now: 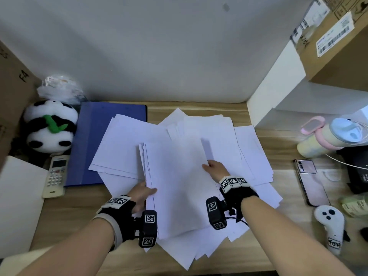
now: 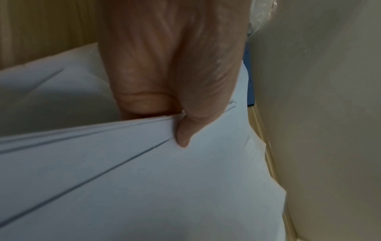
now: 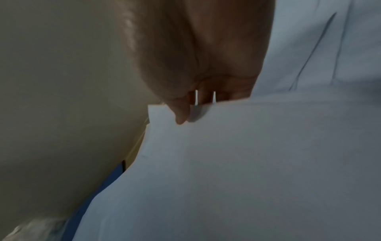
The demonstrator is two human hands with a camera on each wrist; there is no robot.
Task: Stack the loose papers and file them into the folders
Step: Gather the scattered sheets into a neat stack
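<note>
A gathered stack of white papers (image 1: 175,182) is held over the wooden desk (image 1: 83,222), above several loose white sheets (image 1: 249,152) spread beneath it. My left hand (image 1: 142,196) pinches the stack's left edge, thumb on top (image 2: 182,130) and fingers under the sheets. My right hand (image 1: 214,169) grips the stack's right edge, thumb on top (image 3: 181,114), fingers below. A blue folder (image 1: 89,144) lies flat at the left, partly covered by loose sheets.
A plush panda (image 1: 49,126) and a white remote (image 1: 55,176) sit left of the folder. On the right are a phone (image 1: 310,182), a white controller (image 1: 330,228), a pastel bottle (image 1: 326,136) and a white shelf (image 1: 278,80) with a cardboard box.
</note>
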